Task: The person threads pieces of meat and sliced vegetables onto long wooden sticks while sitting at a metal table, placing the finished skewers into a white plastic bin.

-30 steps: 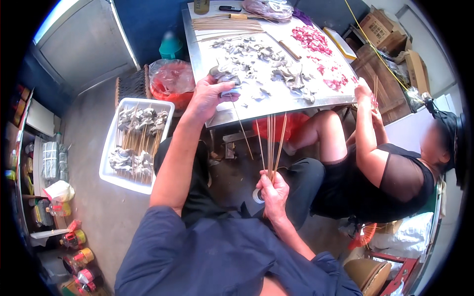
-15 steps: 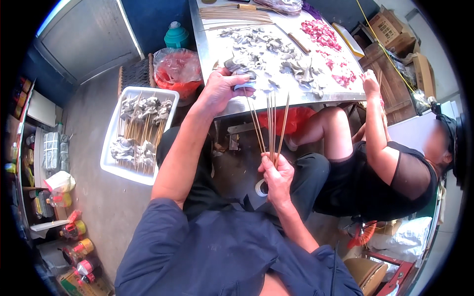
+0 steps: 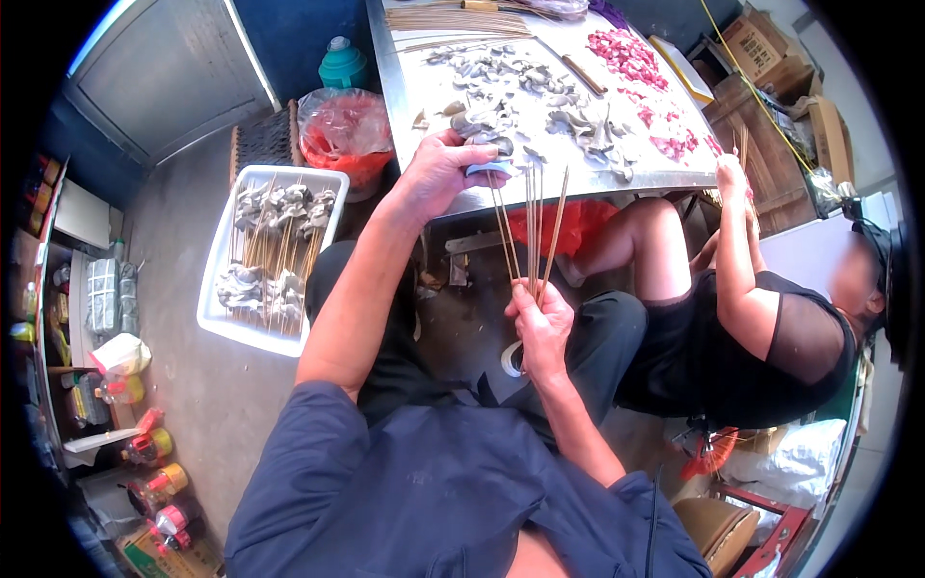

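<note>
My right hand is closed around the lower part of a fanned bunch of thin bamboo skewers, their upper ends pointing at the table edge. Just left of those ends, my left hand is closed in a pinch on a grey oyster mushroom piece. A pale blue strip shows along its fingers; I cannot make out what it is. Two of the skewers reach up to these fingers. Loose oyster mushroom pieces lie spread on the metal table beyond.
Left of my legs, a white tray holds several mushroom skewers. Red-and-white meat pieces, a knife and loose skewers lie on the table. A red bag stands beside it. At right sits another person, holding skewers.
My right hand has risen slightly with the skewers, bringing the left ones up against my left fingers. My left hand keeps its pinch. The other person's raised hand has shifted a little.
</note>
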A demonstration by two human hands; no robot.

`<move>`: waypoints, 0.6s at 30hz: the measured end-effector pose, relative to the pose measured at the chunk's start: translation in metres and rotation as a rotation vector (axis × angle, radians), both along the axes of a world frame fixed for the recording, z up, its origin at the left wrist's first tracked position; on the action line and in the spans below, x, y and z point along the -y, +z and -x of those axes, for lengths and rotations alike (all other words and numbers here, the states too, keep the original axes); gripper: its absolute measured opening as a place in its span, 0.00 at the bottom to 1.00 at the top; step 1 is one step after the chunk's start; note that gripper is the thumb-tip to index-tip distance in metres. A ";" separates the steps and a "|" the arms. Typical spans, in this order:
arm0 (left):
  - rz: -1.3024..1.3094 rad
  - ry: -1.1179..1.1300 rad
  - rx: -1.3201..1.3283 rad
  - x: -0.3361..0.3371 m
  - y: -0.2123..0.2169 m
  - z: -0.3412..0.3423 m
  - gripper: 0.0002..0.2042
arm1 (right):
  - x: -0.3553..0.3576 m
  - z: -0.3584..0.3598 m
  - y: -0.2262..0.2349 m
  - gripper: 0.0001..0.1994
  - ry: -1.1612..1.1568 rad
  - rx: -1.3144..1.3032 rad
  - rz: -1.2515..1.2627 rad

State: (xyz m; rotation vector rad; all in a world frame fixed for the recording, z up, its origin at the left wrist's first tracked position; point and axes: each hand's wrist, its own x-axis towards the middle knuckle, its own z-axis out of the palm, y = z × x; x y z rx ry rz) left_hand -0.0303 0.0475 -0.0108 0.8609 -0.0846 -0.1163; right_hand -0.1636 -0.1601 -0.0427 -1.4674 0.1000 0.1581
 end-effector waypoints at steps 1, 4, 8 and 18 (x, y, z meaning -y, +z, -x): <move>-0.001 -0.001 -0.001 0.000 0.000 0.000 0.14 | 0.000 0.000 -0.001 0.05 -0.006 0.005 0.002; 0.001 -0.007 -0.004 0.002 0.000 0.000 0.14 | 0.000 0.000 -0.005 0.04 -0.015 -0.011 -0.028; 0.012 0.000 0.012 0.007 -0.002 0.000 0.14 | -0.001 -0.002 -0.005 0.04 -0.032 0.004 -0.029; -0.022 0.021 0.027 0.010 -0.003 -0.001 0.14 | 0.003 -0.007 -0.012 0.05 -0.018 0.018 -0.007</move>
